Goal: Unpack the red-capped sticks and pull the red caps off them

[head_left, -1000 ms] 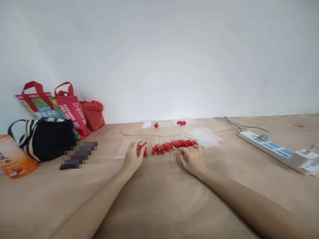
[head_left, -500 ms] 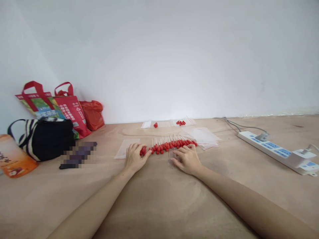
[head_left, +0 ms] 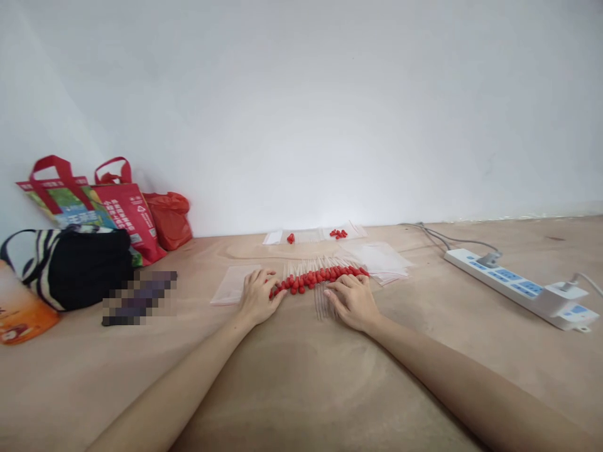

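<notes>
Red-bulbed droppers (head_left: 320,276) lie side by side in a dense row on the table, bulbs toward me and thin pale stems pointing away. My left hand (head_left: 260,296) rests at the row's left end with thumb and fingers apart, touching or very near the end bulbs. Some bulbs there are partly hidden by the fingers. Several thin clear tubes (head_left: 320,304) lie in front of the row. At their right side is my right hand (head_left: 353,302), its fingers bent and apart, with the fingertips over the tubes and close to the bulbs.
Clear plastic bags flank the row, at left (head_left: 230,285) and right (head_left: 379,258). Small red pieces (head_left: 338,234) lie on plastic by the wall. A power strip (head_left: 509,282) with cables stands at right. Shopping bags (head_left: 125,216), a black pouch (head_left: 92,267) and a blurred dark object (head_left: 141,298) are at left.
The view has shifted slightly, so the background sits further left. My left hand has moved a little to the right against the table. My right hand stays nearly in place by the tubes.
</notes>
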A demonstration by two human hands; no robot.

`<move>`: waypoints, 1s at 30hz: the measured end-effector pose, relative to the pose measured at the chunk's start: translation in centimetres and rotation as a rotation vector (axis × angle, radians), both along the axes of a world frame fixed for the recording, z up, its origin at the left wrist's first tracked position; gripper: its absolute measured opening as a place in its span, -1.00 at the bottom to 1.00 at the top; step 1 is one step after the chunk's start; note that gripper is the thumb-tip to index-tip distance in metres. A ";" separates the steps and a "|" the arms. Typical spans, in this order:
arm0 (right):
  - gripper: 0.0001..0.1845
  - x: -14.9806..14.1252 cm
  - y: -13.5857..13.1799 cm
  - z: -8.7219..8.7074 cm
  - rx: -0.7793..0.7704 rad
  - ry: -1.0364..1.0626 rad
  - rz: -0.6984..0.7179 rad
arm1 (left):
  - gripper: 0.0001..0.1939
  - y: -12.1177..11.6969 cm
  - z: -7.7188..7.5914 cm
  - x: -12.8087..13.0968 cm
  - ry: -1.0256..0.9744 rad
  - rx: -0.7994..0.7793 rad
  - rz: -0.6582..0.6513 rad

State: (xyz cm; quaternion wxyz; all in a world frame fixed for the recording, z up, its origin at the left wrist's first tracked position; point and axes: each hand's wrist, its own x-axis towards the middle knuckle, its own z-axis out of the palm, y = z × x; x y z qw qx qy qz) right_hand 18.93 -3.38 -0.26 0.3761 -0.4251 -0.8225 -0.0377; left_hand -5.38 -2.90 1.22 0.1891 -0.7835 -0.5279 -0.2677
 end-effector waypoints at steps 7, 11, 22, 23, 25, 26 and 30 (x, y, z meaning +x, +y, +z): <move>-0.76 0.2 0.0 -0.3 0.057 0.074 -0.030 | -0.86 -0.9 0.1 0.0 -0.101 0.249 0.007; -0.63 0.4 -0.2 -0.3 0.204 0.093 -0.100 | -0.89 -2.1 0.6 0.5 -0.137 0.342 -0.076; -0.73 0.0 -0.3 -0.3 0.370 -0.136 0.064 | -0.89 -3.2 0.8 2.4 -0.035 0.288 -0.531; -0.78 0.0 -0.2 -0.4 0.369 -0.128 0.076 | -0.89 -3.3 0.8 2.4 -0.038 0.284 -0.548; -0.84 -0.1 -0.1 -0.4 0.370 -0.110 0.096 | -0.88 -3.4 0.9 2.4 -0.040 0.247 -0.558; -0.84 -0.1 -0.1 -0.4 0.376 -0.101 0.104 | -0.89 -3.5 1.0 2.4 -0.039 0.212 -0.548; -0.85 -0.2 -0.5 -0.2 0.402 -0.075 0.140 | -0.76 -3.6 0.8 2.9 -0.049 0.065 -0.449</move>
